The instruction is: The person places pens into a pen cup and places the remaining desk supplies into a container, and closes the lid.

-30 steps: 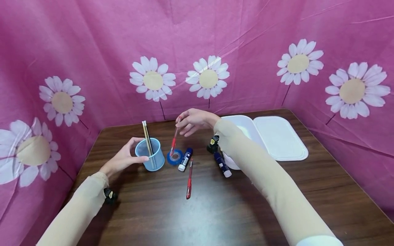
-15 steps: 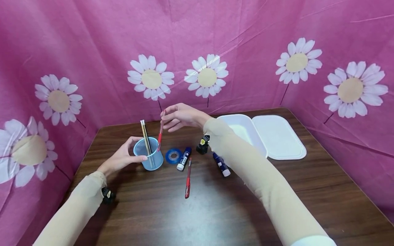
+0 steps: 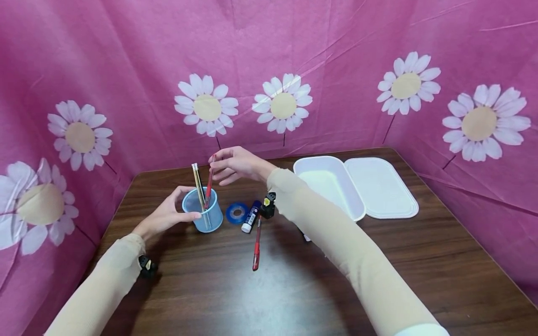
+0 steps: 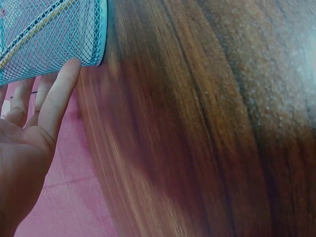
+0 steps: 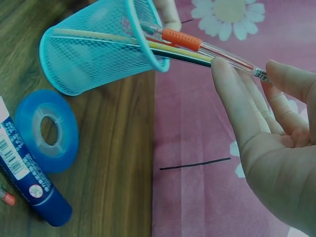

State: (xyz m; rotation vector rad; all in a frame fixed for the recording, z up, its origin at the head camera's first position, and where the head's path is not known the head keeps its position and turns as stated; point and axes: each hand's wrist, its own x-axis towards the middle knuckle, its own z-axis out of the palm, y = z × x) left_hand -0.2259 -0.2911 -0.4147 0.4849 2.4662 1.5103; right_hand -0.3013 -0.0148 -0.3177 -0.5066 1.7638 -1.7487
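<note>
A light blue mesh pen cup (image 3: 213,219) stands at the left of the table, with two slim pencils (image 3: 197,179), one gold and one black, leaning inside. My left hand (image 3: 166,217) grips the cup from its left side, thumb in front and fingers behind. Above the rim, my right hand (image 3: 241,164) pinches a red pen (image 3: 208,187) by its upper end. The right wrist view shows the pen's orange-red grip (image 5: 181,39) at the mouth of the cup, its tip inside. In the left wrist view the mesh wall (image 4: 54,44) lies against the fingers.
Right of the cup lie a roll of blue tape (image 3: 230,213), a glue stick (image 3: 251,219) and another red pen (image 3: 257,252). A white box (image 3: 360,212) with its lid (image 3: 382,186) sits farther right. The right forearm mostly hides a second glue stick.
My right hand has carried the red pen leftward from above the tape and lowered its tip into the cup. My left hand stays on the cup.
</note>
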